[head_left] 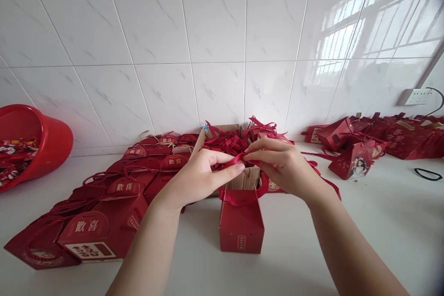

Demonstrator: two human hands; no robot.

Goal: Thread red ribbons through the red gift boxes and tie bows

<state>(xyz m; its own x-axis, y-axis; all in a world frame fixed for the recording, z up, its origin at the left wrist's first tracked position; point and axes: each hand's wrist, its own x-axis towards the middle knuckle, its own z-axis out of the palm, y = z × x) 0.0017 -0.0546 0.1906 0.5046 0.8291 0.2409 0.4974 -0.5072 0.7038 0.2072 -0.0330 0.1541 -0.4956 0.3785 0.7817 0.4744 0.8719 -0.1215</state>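
A small red box (242, 229) stands upright on the white table in front of me, with a red ribbon (239, 200) looped at its top. Above the box, my left hand (204, 173) pinches the ribbon between thumb and fingers. My right hand (282, 162) is closed on the same ribbon just to the right, its fingertips nearly meeting the left ones. Behind both hands is an open cardboard box (248, 178) full of red ribbons, partly hidden by them.
Rows of red gift boxes (123, 189) fill the left side. A tilted red bucket (57, 141) holds packets at the far left. More red boxes (354, 162) and a black loop (428, 174) lie at the right. A tiled wall (218, 92) rises behind.
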